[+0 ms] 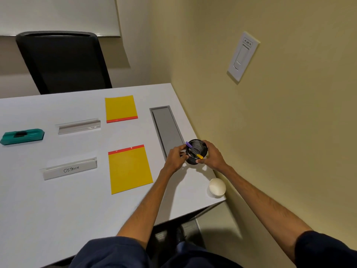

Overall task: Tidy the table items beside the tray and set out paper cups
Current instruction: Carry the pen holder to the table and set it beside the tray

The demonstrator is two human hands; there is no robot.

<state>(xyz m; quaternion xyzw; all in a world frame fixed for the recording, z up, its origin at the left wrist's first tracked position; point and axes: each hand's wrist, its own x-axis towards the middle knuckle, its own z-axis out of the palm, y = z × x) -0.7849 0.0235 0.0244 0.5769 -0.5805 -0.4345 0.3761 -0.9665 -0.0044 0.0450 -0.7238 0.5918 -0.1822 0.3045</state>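
The round black mesh pen cup (199,146) stands upright touching the near right end of the long grey recessed tray (167,126), clasped between both hands, left hand (176,157) curled round one wall, right hand (213,156) round the other.

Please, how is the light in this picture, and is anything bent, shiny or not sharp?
Head view: soft, even light; faint shadows on the table below the left hand and right hand around the pen cup, and beside the paper cup. Head view: wide-angle bending tilts the wall switch. Head view: the OSTRICH name card is sharp; the switch's label is unreadable.
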